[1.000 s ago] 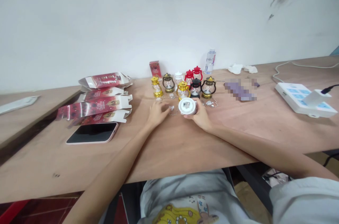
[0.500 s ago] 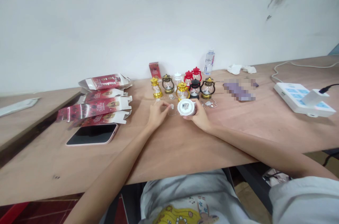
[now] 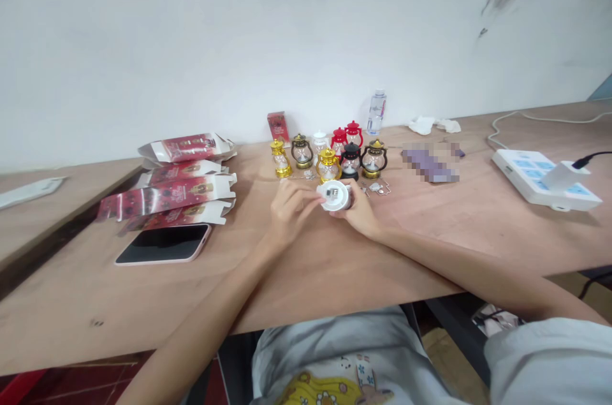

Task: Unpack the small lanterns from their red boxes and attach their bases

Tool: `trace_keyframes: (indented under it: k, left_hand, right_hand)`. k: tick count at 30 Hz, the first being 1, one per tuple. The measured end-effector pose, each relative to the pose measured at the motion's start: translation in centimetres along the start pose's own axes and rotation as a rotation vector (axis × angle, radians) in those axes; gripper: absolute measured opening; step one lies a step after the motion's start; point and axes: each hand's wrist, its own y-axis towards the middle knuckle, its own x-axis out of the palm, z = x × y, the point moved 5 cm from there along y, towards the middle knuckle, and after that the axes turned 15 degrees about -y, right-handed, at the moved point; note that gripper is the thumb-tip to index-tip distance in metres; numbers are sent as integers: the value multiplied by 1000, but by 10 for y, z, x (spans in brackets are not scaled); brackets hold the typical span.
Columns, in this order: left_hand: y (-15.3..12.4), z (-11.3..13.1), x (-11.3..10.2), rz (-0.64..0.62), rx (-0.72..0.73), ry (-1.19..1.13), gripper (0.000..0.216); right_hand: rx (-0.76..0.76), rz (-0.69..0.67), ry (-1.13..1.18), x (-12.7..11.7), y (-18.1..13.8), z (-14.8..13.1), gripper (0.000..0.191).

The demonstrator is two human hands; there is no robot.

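My right hand (image 3: 361,210) is wrapped round a small white lantern (image 3: 336,196), its round base turned up toward me. In that base a small recess with metal-looking parts shows, like an uncovered battery compartment. My left hand (image 3: 291,207) reaches the left edge of the base, thumb and fingers pinched together. Anything tiny between those fingertips is too small to make out. Just behind stand several mini lanterns, among them a gold lantern (image 3: 329,166), a black lantern (image 3: 351,161), a red lantern (image 3: 354,134) and a bronze lantern (image 3: 374,160).
Opened red printed boxes (image 3: 179,194) lie at left, above a phone (image 3: 164,244). A small red box (image 3: 278,128) and a water bottle (image 3: 377,113) stand by the wall. Wire pieces (image 3: 377,187) lie near the lanterns. Farther right is a white power strip (image 3: 545,178) with a plug.
My left hand has moved right, from beside the white lantern up to the edge of its base. My right hand keeps its hold on the lantern in about the same place.
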Motion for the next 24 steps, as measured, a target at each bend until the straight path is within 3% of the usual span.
trace_keyframes:
  k: [8,15,24]
  left_hand:
    - [-5,9,10,-148,187,20,17]
    - [-9,5,14,-184,166,41,24]
    - [-10,5,10,-138,157,97,23]
  right_hand:
    - [-8,-11,-30,1,-1,0,55]
    - [-9,-23,-22,1,-2,1,54]
    - [-13,-31,-3,1,-2,-2,54]
